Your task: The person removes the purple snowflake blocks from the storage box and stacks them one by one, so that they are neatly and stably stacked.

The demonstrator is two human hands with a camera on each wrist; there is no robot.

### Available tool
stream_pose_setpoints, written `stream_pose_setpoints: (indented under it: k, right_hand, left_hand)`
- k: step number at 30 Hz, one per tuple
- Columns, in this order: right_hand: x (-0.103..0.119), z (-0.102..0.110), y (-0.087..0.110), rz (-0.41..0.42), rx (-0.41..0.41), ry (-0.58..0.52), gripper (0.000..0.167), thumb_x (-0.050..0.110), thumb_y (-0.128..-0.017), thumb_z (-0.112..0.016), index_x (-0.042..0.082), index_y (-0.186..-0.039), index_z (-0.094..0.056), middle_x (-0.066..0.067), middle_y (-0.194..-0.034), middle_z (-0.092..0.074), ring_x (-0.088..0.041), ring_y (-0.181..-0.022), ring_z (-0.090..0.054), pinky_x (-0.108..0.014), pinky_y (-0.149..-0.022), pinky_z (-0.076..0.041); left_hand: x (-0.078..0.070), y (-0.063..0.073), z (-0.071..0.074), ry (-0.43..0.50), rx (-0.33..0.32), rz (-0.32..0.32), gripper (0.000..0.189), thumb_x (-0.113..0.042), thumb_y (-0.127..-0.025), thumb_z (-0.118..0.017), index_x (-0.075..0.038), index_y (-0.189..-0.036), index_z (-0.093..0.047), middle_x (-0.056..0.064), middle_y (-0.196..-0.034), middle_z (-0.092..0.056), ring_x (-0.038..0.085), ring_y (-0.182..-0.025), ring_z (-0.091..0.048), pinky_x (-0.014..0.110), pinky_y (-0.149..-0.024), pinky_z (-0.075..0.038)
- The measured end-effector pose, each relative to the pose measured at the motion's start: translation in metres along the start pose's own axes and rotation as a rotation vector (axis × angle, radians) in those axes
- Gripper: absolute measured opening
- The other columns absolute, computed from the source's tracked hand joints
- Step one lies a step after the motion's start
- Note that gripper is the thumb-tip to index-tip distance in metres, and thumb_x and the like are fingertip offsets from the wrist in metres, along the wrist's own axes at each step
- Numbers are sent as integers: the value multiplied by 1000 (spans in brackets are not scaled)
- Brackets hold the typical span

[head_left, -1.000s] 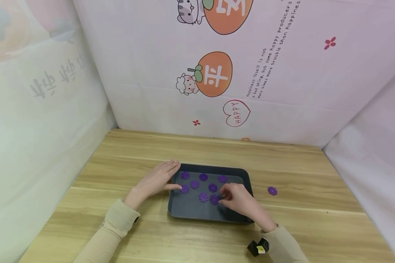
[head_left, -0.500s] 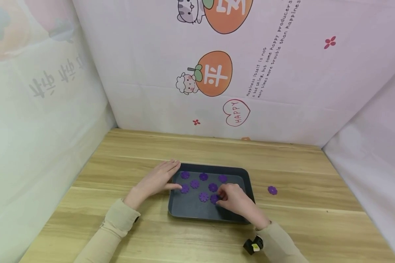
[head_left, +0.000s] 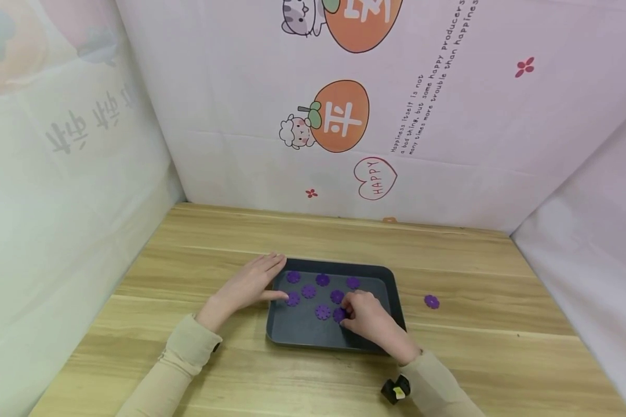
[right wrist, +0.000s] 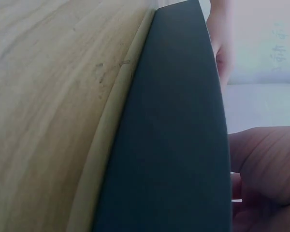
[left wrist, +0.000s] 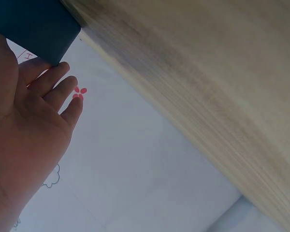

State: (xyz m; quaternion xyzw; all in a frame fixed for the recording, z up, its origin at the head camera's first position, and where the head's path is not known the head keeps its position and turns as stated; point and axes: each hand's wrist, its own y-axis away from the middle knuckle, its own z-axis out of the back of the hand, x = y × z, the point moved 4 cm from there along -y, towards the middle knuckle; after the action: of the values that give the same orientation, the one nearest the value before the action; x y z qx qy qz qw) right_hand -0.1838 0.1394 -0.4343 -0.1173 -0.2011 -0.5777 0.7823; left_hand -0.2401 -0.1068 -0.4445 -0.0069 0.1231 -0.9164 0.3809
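Note:
A dark grey baking tray (head_left: pixel 320 341) lies on the table, with several purple notched building discs (head_left: pixel 322 312) flat inside it. My left hand (head_left: pixel 247 286) rests on the tray's left side, fingers extended at its far left corner and thumb over the rim near a disc. In the left wrist view the left hand (left wrist: pixel 34 106) touches the tray corner (left wrist: pixel 38 29). My right hand (head_left: pixel 367 315) reaches over the tray, curled thumb and index finger at the right edge of a purple disc (head_left: pixel 338 314), partly hiding it. The tray's side wall (right wrist: pixel 169 121) hides the right fingertips in the right wrist view.
One more purple disc (head_left: pixel 432 302) lies on the wooden table (head_left: pixel 480 347), right of the tray. Printed white cloth (head_left: pixel 229 145) rises behind the table and along both sides. A black wrist device (head_left: pixel 395 390) sits at the right cuff.
My right hand has moved slightly left, bringing thumb and index finger closer round the disc's edge. The left hand, tray and other discs look unmoved.

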Motion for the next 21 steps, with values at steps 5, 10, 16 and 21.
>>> stream_pose_setpoints:
  k: [5, 10, 16, 21]
  right_hand:
    - [1, -1, 1, -6, -20, 23, 22, 4, -73, -86, 0, -88, -69, -7, -81, -62, -13, -71, -56, -30, -61, -54]
    - [0, -3, 1, 4, -49, 41, 24, 4, -72, -86, 0, -87, -68, -7, -80, -61, -14, -71, -56, -29, -61, -53]
    - [1, -4, 3, 14, -67, 43, 22, 3, -73, -85, 0, -87, -67, -8, -80, -61, -15, -70, -56, -29, -60, -52]
    - [2, -5, 3, 23, -79, 62, 21, 3, -74, -84, -1, -86, -66, -8, -80, -61, -16, -70, -56, -30, -59, -52]
  left_hand:
    - [0, 0, 0, 4, 4, 4, 85, -58, -88, -63, 2, -146, -45, 20, -151, -47, 37, -142, -44, 50, -119, -37]
    - [-1, 0, 0, 0, 0, 1, 85, -58, -88, -63, 2, -146, -45, 20, -151, -47, 37, -142, -44, 50, -119, -38]
    - [0, 0, -2, 5, -4, 2, 85, -58, -88, -63, 2, -146, -46, 20, -151, -48, 37, -142, -44, 51, -118, -38]
    - [1, 0, -4, 5, -4, 3, 86, -58, -88, -64, 2, -146, -45, 20, -151, -47, 37, -142, -44, 51, -118, -38]
